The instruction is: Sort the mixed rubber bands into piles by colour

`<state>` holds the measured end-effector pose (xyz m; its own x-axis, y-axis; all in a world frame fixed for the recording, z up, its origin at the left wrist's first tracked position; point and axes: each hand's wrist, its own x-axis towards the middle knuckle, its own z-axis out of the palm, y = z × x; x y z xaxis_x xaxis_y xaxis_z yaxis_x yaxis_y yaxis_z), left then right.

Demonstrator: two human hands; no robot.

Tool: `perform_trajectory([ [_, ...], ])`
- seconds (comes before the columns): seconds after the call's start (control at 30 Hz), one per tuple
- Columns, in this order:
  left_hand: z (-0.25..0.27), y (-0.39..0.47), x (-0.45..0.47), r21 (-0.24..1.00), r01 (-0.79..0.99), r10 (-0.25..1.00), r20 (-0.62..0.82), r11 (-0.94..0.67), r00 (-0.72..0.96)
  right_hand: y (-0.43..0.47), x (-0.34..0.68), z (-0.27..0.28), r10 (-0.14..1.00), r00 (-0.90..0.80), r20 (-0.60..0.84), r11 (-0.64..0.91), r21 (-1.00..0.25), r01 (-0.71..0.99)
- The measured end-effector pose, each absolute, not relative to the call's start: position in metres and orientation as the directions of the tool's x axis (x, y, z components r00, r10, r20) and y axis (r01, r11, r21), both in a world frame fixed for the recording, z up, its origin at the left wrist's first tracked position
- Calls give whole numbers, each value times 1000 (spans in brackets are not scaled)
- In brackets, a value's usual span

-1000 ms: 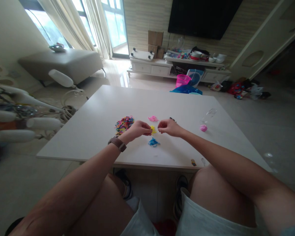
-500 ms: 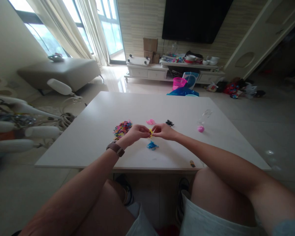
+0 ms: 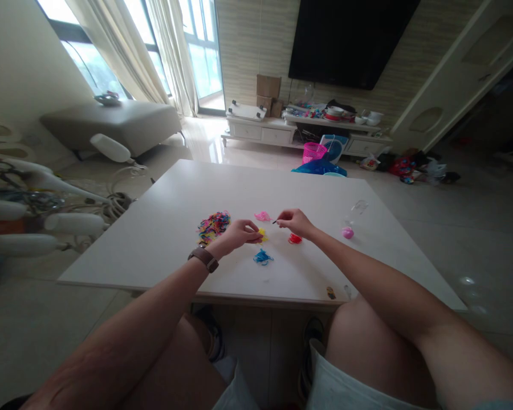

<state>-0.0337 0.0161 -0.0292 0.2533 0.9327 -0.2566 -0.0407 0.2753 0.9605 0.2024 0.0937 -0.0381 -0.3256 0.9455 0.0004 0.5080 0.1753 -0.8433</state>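
Note:
My right hand [image 3: 294,221] pinches a small black rubber band [image 3: 275,222] above the table, its end sticking out to the left. My left hand [image 3: 241,230] is closed, fingertips together beside the yellow rubber bands [image 3: 262,234]; what it holds, if anything, I cannot make out. Left of it lies a mixed heap of coloured rubber bands [image 3: 214,226]. Pink bands [image 3: 263,216] lie beyond the yellow ones, blue bands [image 3: 263,257] on the near side. Red bands [image 3: 294,239] sit just below my right hand, which hides the spot of the black pile.
The white table [image 3: 154,250] also bears a pink round thing [image 3: 347,233], a clear plastic container [image 3: 359,206] and a small yellow-brown figure [image 3: 330,292] near its front edge. Lamp arms with white shades [image 3: 74,224] stand off its left side.
My right hand has drawn away from the left and up slightly, with the black band in its fingers. The red bands have come into view; the black pile has become hidden.

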Motion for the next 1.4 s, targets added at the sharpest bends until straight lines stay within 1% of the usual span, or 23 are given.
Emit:
perform_trajectory([
  [0.03,-31,17,-33,958,-33,932,-270,286,243,102,212,-40,970,-243,0,138,-824,550],
  [0.13,-35,19,-31,954,-4,927,-292,301,237,120,237,-47,996,-89,-1,56,-770,636],
  [0.3,-40,21,-30,966,70,938,-260,251,228,125,252,-57,1000,20,-12,-23,-670,742],
  [0.37,-41,25,-31,968,159,953,-226,195,202,123,252,-59,999,41,-3,-33,-631,775],
  [0.43,-41,31,-33,941,320,968,-176,112,177,119,253,-57,999,35,19,-16,-594,804],
  [0.53,-41,46,-33,828,560,982,-112,8,152,108,260,-52,997,-38,67,68,-540,839],
  [0.6,-41,55,-30,766,643,986,-90,-21,140,98,267,-47,990,-106,91,137,-501,854],
  [0.7,-44,65,-24,709,704,991,-56,-47,123,84,276,-41,976,-199,88,217,-462,860],
  [0.8,-46,71,-21,678,732,994,-18,-65,106,74,284,-35,958,-278,72,279,-454,846],
  [0.9,-43,75,-25,683,728,997,-10,-49,76,71,290,-33,945,-323,40,304,-466,831],
  [0.97,-37,77,-33,712,702,997,-58,12,42,72,291,-35,937,-348,10,310,-480,821],
  [1.03,-29,77,-45,731,678,994,-109,80,1,75,289,-41,916,-400,12,357,-478,803],
  [1.1,-20,75,-59,746,656,992,-113,117,-48,79,284,-48,882,-470,36,436,-440,785],
  [1.17,-13,72,-74,759,635,989,-98,144,-108,83,277,-57,864,-503,22,474,-372,798],
  [1.27,-8,65,-100,737,654,979,-49,168,-196,86,269,-67,876,-479,-47,451,-269,851],
  [1.33,-7,61,-118,727,658,969,-39,195,-243,87,268,-72,891,-449,-69,422,-239,874],
  [1.4,-9,57,-134,753,619,957,-52,225,-284,89,269,-76,902,-425,-72,400,-229,888],
])
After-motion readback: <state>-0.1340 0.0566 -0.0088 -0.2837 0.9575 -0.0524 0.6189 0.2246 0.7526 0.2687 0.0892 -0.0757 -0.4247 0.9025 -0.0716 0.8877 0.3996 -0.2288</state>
